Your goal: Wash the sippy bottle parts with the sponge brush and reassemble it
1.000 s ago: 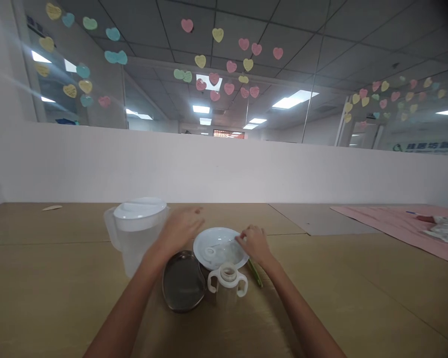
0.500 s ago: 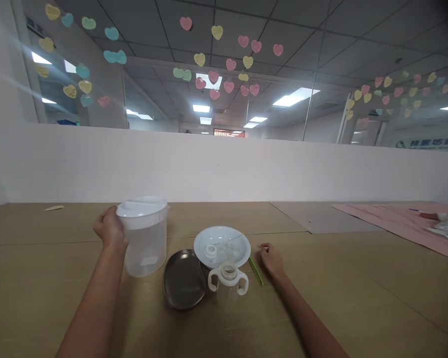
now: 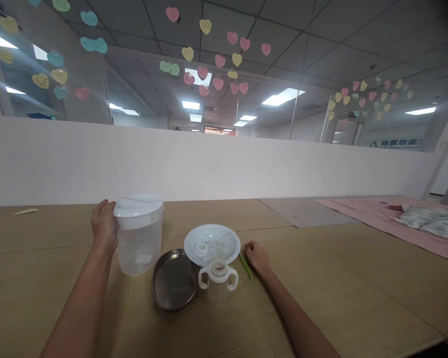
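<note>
My left hand (image 3: 104, 226) is closed at the left side of a translucent plastic jug (image 3: 140, 248) with a white lid; the handle is hidden by the fingers. The jug stands upright on the table. My right hand (image 3: 257, 256) rests on the table with fingers loosely curled, nothing visible in them. Just left of it lies a thin green tool (image 3: 245, 266), perhaps tweezers. A white bowl (image 3: 191, 237) holds a white ring and clear small parts. In front of it stands a baby bottle (image 3: 218, 283) with two white handles, its mouth uncovered. Between jug and bottle lies a metal kidney dish (image 3: 173, 281).
A white wall (image 3: 209, 169) with glass above edges the table's far side. At right, a pink cloth (image 3: 343, 206) has a patterned cloth or sleeve (image 3: 429, 221) on it, with part of another person's hand (image 3: 394, 207). A flat beige piece (image 3: 26, 211) lies far left.
The view has swung to the right, so most things sit further left. The jug has shifted slightly right relative to the bowl, my left hand with it. My right hand stays by the green tool.
</note>
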Available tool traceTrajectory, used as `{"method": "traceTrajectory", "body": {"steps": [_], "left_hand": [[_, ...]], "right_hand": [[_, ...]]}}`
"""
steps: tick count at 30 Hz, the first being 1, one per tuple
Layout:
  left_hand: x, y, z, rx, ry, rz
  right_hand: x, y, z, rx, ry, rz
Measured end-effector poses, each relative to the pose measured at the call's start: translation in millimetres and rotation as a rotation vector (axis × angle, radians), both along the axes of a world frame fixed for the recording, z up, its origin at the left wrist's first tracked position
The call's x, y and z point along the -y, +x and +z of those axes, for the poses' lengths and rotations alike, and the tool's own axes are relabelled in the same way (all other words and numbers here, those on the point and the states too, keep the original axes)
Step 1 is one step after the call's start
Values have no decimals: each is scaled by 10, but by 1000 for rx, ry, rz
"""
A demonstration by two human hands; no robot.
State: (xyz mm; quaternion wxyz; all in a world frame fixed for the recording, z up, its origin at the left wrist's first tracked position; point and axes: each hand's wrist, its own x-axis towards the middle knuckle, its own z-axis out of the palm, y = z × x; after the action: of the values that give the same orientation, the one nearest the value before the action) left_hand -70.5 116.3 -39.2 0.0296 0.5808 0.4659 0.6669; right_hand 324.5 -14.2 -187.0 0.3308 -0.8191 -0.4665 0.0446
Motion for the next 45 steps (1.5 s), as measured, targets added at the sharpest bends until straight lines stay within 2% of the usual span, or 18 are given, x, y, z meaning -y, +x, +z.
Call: {"method": "traceTrajectory", "body": {"steps": [4, 9, 11, 15, 20, 31, 45], "left_hand": [[95, 139, 52, 153, -148, -52], [311, 338, 111, 178, -185, -19], [445, 457, 143, 112, -148, 20], [714, 720, 203, -189, 16, 41], [901, 925, 226, -500, 173, 46], [951, 1081, 162, -626, 258, 43], [982, 1085, 205, -676, 359, 54]], "right_hand": [[4, 6, 8, 20, -9, 14], [5, -1, 9, 43, -18, 21], [7, -5, 9, 50, -21, 23], [22, -20, 15, 72, -21, 32], [42, -52, 31, 96, -26, 48], [47, -81, 32, 152, -38, 81], [38, -78, 24, 202, -61, 88]]}}
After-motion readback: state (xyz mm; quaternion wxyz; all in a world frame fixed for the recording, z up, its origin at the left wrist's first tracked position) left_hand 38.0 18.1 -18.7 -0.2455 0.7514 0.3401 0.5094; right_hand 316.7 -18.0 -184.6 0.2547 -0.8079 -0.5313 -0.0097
